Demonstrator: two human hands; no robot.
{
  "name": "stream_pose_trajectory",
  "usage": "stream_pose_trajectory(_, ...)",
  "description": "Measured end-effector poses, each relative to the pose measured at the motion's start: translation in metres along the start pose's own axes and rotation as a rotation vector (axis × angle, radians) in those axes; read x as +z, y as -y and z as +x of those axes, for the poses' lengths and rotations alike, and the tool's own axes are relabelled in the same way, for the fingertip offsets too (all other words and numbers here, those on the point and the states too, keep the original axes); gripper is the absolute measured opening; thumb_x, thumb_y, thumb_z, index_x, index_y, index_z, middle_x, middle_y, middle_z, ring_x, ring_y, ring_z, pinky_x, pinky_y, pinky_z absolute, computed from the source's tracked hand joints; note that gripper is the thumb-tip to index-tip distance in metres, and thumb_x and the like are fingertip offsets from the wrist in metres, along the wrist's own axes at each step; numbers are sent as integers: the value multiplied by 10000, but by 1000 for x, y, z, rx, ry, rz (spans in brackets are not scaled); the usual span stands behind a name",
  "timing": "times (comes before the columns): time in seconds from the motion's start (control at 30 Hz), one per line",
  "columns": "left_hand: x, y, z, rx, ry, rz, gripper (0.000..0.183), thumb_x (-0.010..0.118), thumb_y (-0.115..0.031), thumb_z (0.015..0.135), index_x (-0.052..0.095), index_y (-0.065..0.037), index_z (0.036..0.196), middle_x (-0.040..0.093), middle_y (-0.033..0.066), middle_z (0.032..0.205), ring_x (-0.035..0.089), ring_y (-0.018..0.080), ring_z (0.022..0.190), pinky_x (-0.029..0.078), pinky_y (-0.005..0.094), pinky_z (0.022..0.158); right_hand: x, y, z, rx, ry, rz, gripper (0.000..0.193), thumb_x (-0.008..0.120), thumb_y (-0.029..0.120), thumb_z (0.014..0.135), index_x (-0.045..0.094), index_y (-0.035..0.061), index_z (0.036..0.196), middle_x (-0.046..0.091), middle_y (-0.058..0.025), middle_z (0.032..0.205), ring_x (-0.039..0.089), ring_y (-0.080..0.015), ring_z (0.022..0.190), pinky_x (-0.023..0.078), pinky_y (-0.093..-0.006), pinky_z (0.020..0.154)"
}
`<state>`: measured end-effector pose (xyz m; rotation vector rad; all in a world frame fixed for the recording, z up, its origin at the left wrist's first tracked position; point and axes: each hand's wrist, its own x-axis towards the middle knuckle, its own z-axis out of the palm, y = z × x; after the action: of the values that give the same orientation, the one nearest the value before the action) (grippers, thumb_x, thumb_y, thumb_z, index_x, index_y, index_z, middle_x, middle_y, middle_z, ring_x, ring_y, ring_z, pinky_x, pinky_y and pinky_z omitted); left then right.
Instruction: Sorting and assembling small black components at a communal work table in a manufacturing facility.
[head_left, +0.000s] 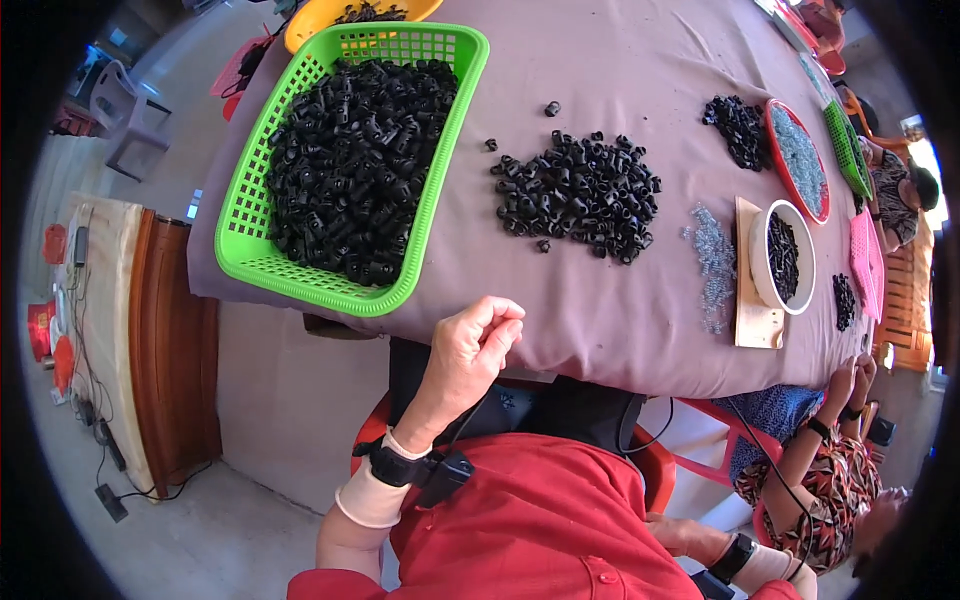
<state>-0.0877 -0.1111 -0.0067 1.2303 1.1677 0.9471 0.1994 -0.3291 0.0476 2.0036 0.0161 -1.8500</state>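
Note:
My left hand [478, 340] is held over the front edge of the cloth-covered table, its fingers curled in and the thumb pressed against them. Whatever it may hold is too small or hidden to make out. Just left of it stands a green plastic basket [427, 225] filled with small black plastic fittings [360, 170]. Beyond the hand, a loose heap of short black ring-like caps [580, 195] lies on the cloth. My right hand [685, 537] rests low against my red shirt, beneath the table's level, and its fingers are hidden by the fabric.
To the right, a white bowl [806, 262] of dark pieces sits on a wooden board [757, 334]. Beside it lie small clear pieces [712, 268]. Farther along are a red tray [824, 200] and another black heap [736, 132]. A co-worker [820, 470] sits at the right.

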Motion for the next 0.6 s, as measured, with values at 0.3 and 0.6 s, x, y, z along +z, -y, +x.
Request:
stream_pose_trajectory(0.3,-1,1,-2,-1,-26,-30,63,569,-51,873,591,-16,921,595,12,666,501,42,508,414,203,464,-6,-25,10,-175,199,161,477,597,258,889,458,-10,1259,584,-93,1160,568,-174,1030,489,-336,877)
stream_pose_trajectory(0.6,-2,3,-4,-9,-10,-70,64,564,-51,882,592,-20,930,598,7,692,487,31,520,402,184,476,7,-18,-16,-301,-8,114,404,583,190,896,473,-8,1231,600,-94,1134,582,-177,1009,499,-345,863)
